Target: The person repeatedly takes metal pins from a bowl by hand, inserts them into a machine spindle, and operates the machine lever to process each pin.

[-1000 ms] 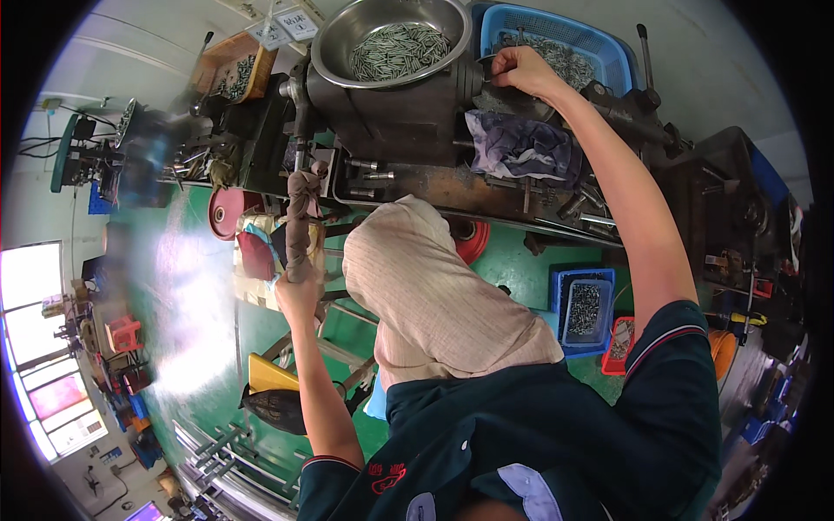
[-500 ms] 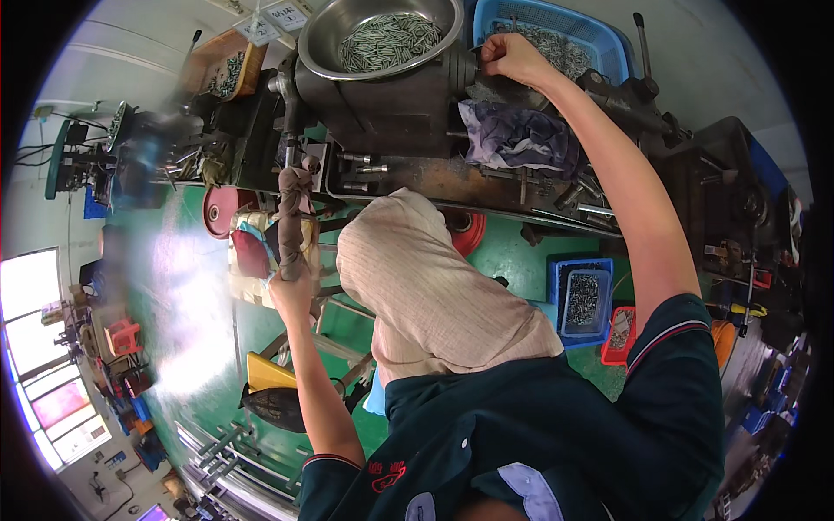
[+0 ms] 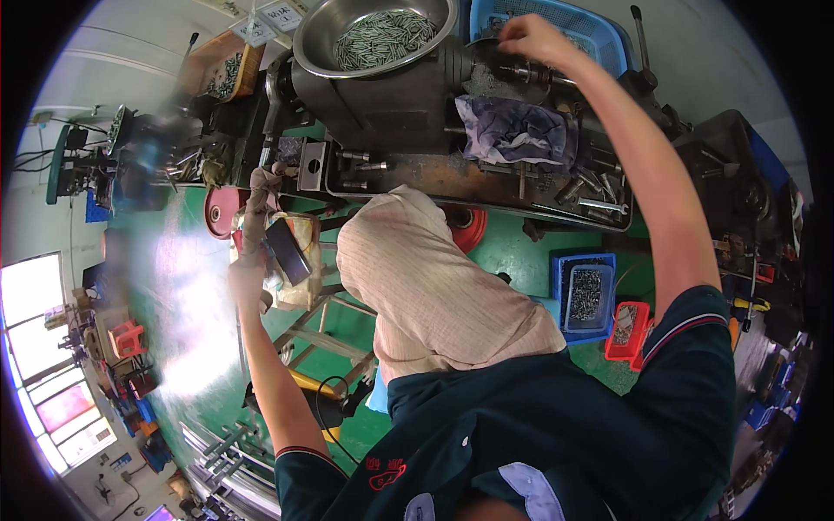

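My left hand (image 3: 247, 276) is wrapped round the lower end of a long lever (image 3: 254, 213) bound in brown cloth, at the left of a dark metal machine (image 3: 387, 113). My right hand (image 3: 537, 40) is over the machine's round spindle area (image 3: 521, 71), beside the near rim of a blue plastic basket (image 3: 612, 43) of small metal parts. Its fingers are curled downward and pressed together; whatever may be between them is too small to make out. On top of the machine rests a steel bowl (image 3: 314, 39) holding many greenish metal pins (image 3: 382, 39).
A crumpled dark cloth (image 3: 512, 128) lies on the bench ledge, near a wrench (image 3: 602, 207). Below right stand a blue bin (image 3: 556, 300) and a red tray (image 3: 638, 334) with small parts. A wooden box (image 3: 250, 65) is at far left. A dark phone-like slab (image 3: 287, 252) sits beside the lever.
My left hand has swung the lever leftward, uncovering the dark slab. My right hand has moved right and slightly farther away, and more of the spindle area shows beneath it.
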{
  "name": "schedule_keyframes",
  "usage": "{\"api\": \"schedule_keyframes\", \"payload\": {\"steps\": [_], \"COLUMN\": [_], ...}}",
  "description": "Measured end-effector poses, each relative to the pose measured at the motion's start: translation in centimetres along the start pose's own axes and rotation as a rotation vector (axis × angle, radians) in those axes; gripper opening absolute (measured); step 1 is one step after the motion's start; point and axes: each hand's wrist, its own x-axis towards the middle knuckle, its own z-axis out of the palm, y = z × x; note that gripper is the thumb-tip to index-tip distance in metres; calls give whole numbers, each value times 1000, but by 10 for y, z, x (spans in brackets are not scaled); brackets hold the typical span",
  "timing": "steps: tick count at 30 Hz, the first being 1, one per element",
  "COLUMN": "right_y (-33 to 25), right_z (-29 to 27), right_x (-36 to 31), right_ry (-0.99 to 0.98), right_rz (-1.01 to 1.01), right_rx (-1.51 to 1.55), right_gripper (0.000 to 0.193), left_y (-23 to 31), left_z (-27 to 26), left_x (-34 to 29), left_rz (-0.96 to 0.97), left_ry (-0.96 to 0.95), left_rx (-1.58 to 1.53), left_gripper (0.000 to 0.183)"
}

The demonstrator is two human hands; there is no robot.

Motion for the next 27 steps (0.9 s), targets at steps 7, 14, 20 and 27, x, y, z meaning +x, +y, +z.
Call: {"api": "schedule_keyframes", "payload": {"steps": [7, 14, 20, 27], "right_y": [81, 100, 33, 16], "right_z": [-136, -151, -130, -126], "right_x": [-68, -212, -261, -263], "right_ry": [321, 620, 430, 435], "right_rz": [599, 496, 845, 868], "right_rx": [-1020, -986, -896, -949], "right_gripper": [48, 56, 63, 68], "left_y": [1, -11, -3, 8], "left_z": [3, 9, 4, 6], "left_x": [3, 7, 0, -4], "left_rz": [16, 70, 32, -23], "left_ry": [-1, 21, 19, 1], "left_rx": [-30, -6, 4, -37], "left_gripper": [21, 22, 22, 24]}}
